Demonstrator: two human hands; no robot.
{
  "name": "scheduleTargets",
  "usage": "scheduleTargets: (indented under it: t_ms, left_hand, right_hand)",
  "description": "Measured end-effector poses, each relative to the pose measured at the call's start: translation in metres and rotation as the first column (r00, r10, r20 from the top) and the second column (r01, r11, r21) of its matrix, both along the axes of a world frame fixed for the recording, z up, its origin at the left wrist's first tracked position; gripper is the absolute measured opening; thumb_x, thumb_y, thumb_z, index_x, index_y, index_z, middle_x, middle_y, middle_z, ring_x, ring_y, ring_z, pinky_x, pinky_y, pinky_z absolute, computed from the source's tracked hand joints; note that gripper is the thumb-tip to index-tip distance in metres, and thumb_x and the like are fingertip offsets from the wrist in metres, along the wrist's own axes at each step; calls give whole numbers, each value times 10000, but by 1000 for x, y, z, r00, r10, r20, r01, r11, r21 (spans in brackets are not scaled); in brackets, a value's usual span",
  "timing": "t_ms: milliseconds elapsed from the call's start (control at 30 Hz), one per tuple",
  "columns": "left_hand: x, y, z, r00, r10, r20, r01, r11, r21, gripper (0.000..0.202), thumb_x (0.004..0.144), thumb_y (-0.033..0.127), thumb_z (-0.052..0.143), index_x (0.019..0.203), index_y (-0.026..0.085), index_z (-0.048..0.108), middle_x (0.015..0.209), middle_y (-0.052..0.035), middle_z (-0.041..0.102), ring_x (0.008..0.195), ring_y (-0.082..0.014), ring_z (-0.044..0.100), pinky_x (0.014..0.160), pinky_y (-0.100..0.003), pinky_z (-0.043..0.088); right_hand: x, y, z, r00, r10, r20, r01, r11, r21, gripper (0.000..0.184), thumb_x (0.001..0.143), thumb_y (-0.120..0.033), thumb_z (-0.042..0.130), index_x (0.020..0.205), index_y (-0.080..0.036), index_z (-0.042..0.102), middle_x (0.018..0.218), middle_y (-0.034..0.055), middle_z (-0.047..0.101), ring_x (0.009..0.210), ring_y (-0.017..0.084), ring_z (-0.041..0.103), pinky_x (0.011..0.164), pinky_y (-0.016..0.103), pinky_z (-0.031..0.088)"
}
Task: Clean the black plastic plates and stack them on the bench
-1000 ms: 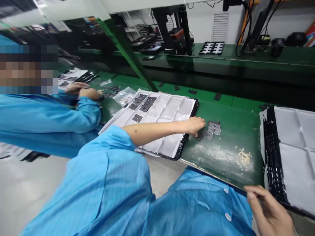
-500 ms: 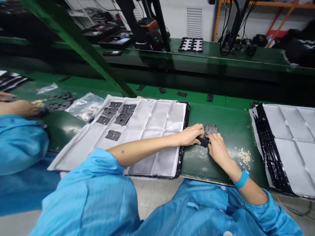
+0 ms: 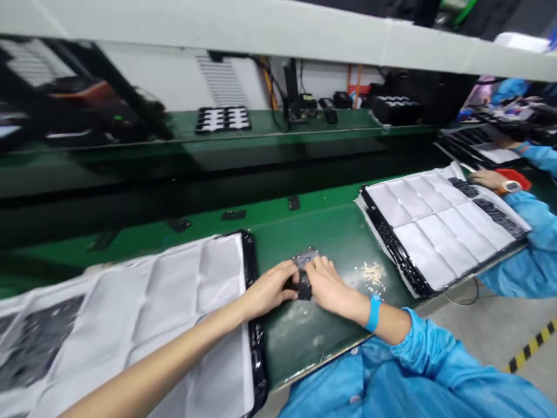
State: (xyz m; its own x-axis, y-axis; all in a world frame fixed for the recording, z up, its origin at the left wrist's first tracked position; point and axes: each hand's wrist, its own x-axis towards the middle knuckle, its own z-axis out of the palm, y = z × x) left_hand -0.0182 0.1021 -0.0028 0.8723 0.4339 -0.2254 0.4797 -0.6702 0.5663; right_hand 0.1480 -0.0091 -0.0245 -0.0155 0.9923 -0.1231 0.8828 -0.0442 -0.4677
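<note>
My left hand (image 3: 270, 287) and my right hand (image 3: 327, 283) meet over a small pile of thin dark flat parts (image 3: 304, 262) on the green bench (image 3: 313, 223). Both hands have fingers curled onto the pile's near parts, pinching one dark piece (image 3: 303, 288) between them. A blue band (image 3: 372, 313) circles my right wrist. A black tray lined with white padded sheet (image 3: 143, 302) lies just left of my left hand, with dark parts blurred at its far left.
A second white-lined black tray (image 3: 435, 226) lies at the right, where another person's hand (image 3: 487, 179) with an orange watch works. Pale crumbs (image 3: 372, 271) dot the bench. Loose dark parts (image 3: 294, 202) lie on the conveyor strip behind. Yellow-black tape (image 3: 528, 348) marks the floor.
The view has swung right and the left tray has slid to the frame's left. My right hand came from the bench edge to the pile and both hands now grip a part together.
</note>
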Motion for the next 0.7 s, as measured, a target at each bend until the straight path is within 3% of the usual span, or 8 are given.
scheduleTargets:
  t_ms: [167, 333, 400, 467, 567, 633, 700]
  left_hand:
    - [8, 8, -5, 996, 12, -89, -19, 996, -84, 296, 753, 156, 712, 908, 241, 474, 906, 13, 610, 876, -215, 613, 826, -313, 464]
    - [17, 3, 23, 989, -62, -134, 59, 998, -25, 192, 783, 125, 625, 829, 236, 475, 923, -15, 656, 923, -236, 648, 853, -325, 462]
    - [25, -4, 42, 983, -126, -135, 132, 991, 36, 168, 792, 99, 594, 840, 237, 511, 962, -33, 672, 955, -253, 660, 845, -331, 460]
    - [39, -15, 64, 966, -220, -134, 237, 964, 122, 163, 824, 72, 543, 827, 235, 532, 968, -50, 671, 943, -263, 654, 809, -337, 449]
    - [64, -32, 93, 932, -347, -104, 361, 910, 202, 202, 899, 72, 490, 769, 223, 526, 917, -57, 644, 849, -244, 611, 762, -344, 433]
    - [81, -40, 105, 915, -399, -57, 402, 890, 217, 226, 922, 76, 487, 749, 216, 531, 905, -52, 632, 837, -228, 593, 768, -340, 446]
    - [95, -43, 108, 915, -404, 14, 389, 890, 236, 205, 927, 73, 488, 832, 218, 598, 1002, -59, 651, 906, -225, 609, 807, -337, 480]
  right_hand:
    - [5, -5, 10, 986, 29, -164, -32, 999, -15, 433, 824, 65, 624, 1218, -111, 667, 1338, 222, 652, 1271, 362, 571, 1089, 539, 482]
    - [32, -19, 19, 866, 93, -492, -135, 990, -51, 451, 861, 59, 606, 1248, -155, 696, 1315, 147, 725, 1279, 291, 637, 1136, 452, 489]
    - [48, -24, 19, 751, 101, -653, -209, 974, -90, 375, 907, -61, 709, 1259, -191, 704, 1229, 90, 766, 1169, 244, 713, 1033, 358, 559]
    - [60, -29, 17, 610, 68, -790, -276, 952, -131, 287, 964, -327, 782, 1210, -197, 712, 1080, 58, 781, 975, 214, 765, 850, 305, 611]
    - [65, -35, 11, 398, -39, -917, -273, 949, -159, 614, 957, -767, 650, 1079, -166, 695, 964, 79, 742, 814, 204, 752, 697, 316, 611]
    - [64, -41, 8, 260, -101, -960, -209, 965, -158, 761, 877, -906, 612, 1013, -160, 672, 933, 87, 712, 797, 202, 729, 700, 343, 615]
    - [64, -48, 9, 127, -137, -982, -116, 982, -152, 787, 815, -934, 661, 990, -167, 658, 903, 64, 683, 790, 186, 702, 734, 357, 616]
